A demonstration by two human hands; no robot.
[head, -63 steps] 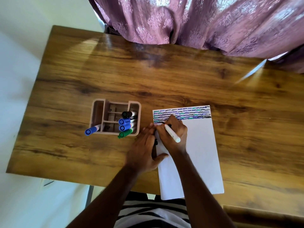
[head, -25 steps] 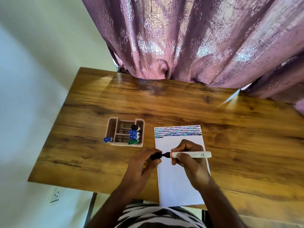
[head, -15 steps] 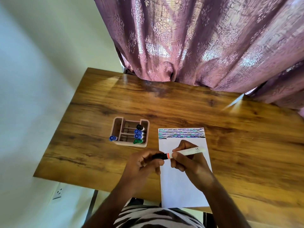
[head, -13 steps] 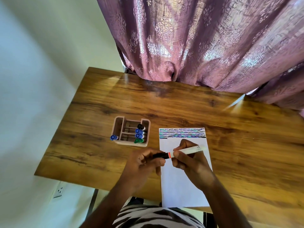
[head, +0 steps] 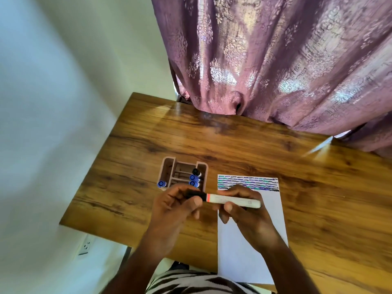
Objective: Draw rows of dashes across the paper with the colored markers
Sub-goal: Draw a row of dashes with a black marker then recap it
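Note:
A white sheet of paper point(head: 250, 247) lies on the wooden table point(head: 233, 149), with several rows of black, blue and green dashes along its top edge. Above the paper's left side I hold a white marker point(head: 233, 201) level. My right hand point(head: 244, 211) grips its barrel. My left hand point(head: 176, 206) is closed on the black cap point(head: 196, 195) at the marker's left end. The cap sits against the barrel at an orange ring.
A pinkish marker holder point(head: 183, 172) stands left of the paper with blue and black capped markers point(head: 194, 178) in it. A purple curtain point(head: 275, 60) hangs over the table's far edge. A white wall is at the left.
I stopped drawing, lifted the marker off the paper and turned it level. My left hand left the paper and closed on the black cap end. The camera view tilted up.

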